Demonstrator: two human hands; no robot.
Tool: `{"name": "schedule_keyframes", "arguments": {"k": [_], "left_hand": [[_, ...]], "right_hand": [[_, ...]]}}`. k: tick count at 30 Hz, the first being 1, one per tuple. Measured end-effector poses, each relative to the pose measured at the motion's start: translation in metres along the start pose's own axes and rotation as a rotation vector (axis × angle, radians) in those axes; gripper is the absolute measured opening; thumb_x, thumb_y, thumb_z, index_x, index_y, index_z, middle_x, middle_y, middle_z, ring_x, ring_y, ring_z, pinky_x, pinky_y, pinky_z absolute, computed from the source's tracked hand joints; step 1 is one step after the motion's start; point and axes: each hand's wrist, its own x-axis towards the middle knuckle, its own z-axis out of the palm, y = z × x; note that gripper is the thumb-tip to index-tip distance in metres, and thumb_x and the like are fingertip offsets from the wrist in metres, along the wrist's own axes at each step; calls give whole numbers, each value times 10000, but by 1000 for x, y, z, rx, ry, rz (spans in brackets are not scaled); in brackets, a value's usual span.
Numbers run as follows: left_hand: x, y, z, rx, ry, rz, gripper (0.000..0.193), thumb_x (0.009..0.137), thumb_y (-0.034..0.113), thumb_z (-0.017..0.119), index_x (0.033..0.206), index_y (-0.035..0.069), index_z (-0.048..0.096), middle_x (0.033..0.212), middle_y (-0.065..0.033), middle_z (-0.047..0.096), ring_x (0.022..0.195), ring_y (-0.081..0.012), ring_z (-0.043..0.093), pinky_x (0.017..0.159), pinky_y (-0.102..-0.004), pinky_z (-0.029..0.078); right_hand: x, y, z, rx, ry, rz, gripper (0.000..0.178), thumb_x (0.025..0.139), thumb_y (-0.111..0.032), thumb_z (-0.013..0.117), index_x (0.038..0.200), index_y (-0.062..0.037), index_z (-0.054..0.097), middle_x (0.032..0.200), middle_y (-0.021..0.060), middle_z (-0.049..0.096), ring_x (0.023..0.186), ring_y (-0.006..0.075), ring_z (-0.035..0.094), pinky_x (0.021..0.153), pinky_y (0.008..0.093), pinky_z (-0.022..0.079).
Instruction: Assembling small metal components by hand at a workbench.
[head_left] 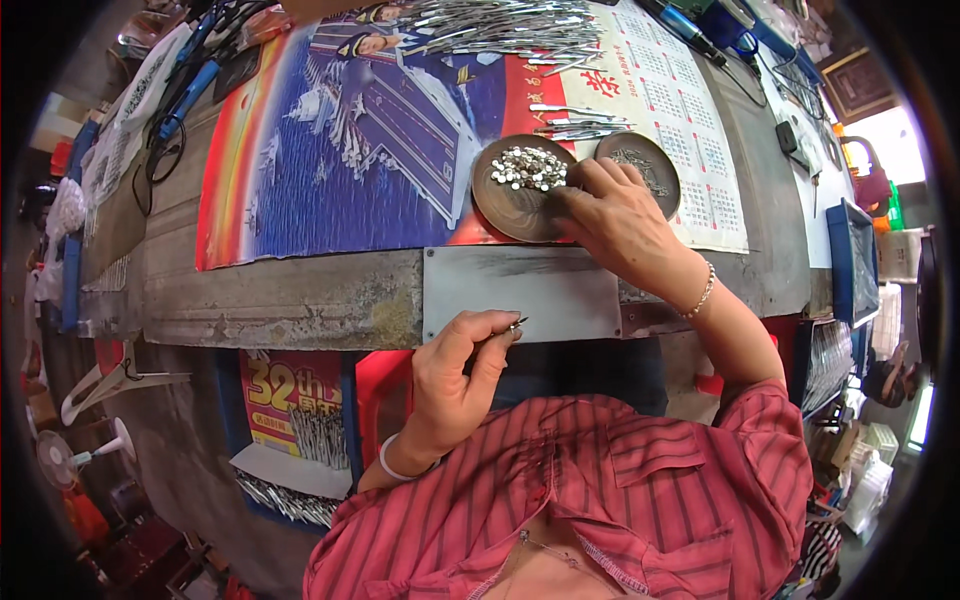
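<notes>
My left hand is closed in a pinch at the bench's front edge. Between thumb and forefinger it holds a small metal piece with a dark pointed tip; most of it is hidden by the fingers. My right hand reaches over a round brown dish, fingers curled together by the small shiny silver discs heaped in it. Whatever its fingertips pinch is hidden. Behind that hand a second brown dish holds tiny thin metal parts.
Slim metal rods lie piled at the back, with a smaller bunch behind the dishes. A printed poster calendar covers the bench. A grey plate is fixed at its front edge. Below left stands a blue bin with rods.
</notes>
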Motion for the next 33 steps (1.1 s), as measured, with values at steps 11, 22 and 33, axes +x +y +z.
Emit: {"name": "schedule_keyframes", "arguments": {"k": [11, 22, 33], "left_hand": [[1, -5, -5, -69, 11, -29, 151, 888, -37, 545, 1034, -34, 586, 841, -76, 653, 620, -54, 532, 538, -179, 428], [1, -3, -4, -103, -3, -109, 152, 869, -44, 581, 1019, -28, 598, 874, -101, 661, 750, -127, 643, 656, -222, 493], [0, -9, 0, -101, -5, -88, 160, 890, -37, 541, 1043, -36, 588, 852, -74, 659, 619, -39, 513, 537, -172, 416]], "right_hand": [[7, -2, 7, 146, 71, -24, 145, 796, -140, 637, 867, -26, 584, 902, 111, 516, 904, 285, 511, 793, 382, 388], [5, 7, 17, 126, 129, -45, 42, 775, -46, 587, 782, -18, 557, 860, 115, 517, 853, 284, 517, 771, 379, 382], [-4, 11, 4, 159, 180, 31, 32, 808, -51, 555, 824, -29, 571, 875, 106, 529, 862, 280, 523, 806, 385, 388]]}}
